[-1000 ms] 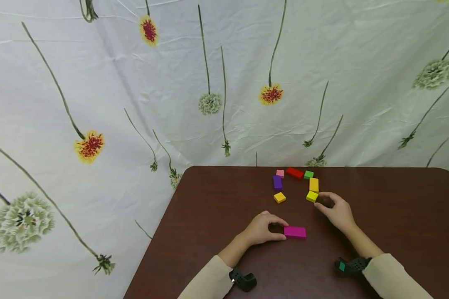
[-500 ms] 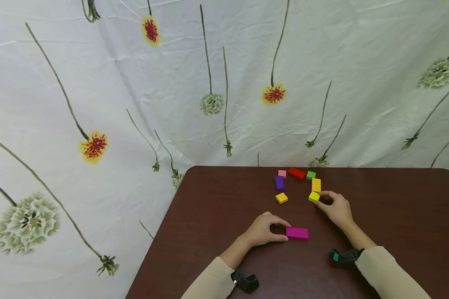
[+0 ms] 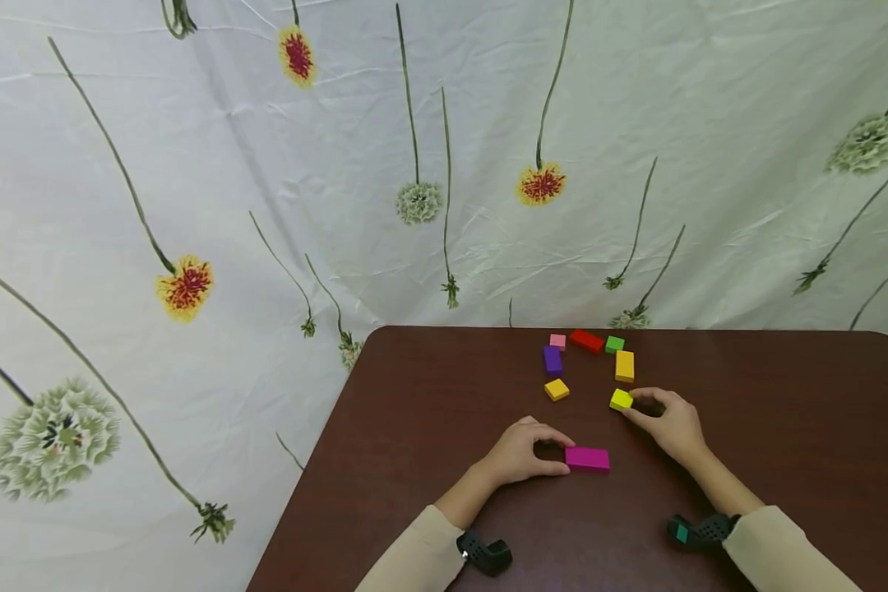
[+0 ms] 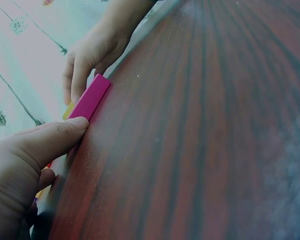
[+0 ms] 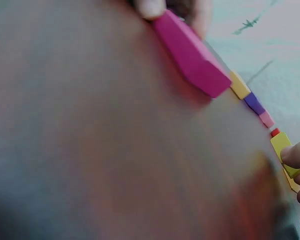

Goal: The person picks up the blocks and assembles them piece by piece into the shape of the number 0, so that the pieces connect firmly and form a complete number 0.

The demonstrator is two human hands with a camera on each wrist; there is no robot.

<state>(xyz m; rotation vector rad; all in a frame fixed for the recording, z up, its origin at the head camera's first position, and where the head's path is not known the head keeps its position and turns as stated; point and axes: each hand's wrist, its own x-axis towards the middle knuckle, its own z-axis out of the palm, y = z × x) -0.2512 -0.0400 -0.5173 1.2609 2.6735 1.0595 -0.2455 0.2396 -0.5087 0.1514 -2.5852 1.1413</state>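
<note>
Left hand (image 3: 520,453) pinches the magenta block (image 3: 588,460) by its left end; right hand (image 3: 673,426) pinches the yellow block (image 3: 620,400), beyond the magenta block and slightly right. Farther beyond the magenta block: purple block (image 3: 552,361), pink block (image 3: 557,342), red block (image 3: 586,341), green block (image 3: 615,344), orange block (image 3: 625,367). Gold block (image 3: 557,390): beyond it, slightly left.

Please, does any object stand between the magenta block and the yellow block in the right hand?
Nothing visible does. In the head view, only table surface shows between the magenta block, held by the left hand, and the right hand's yellow block.
</note>
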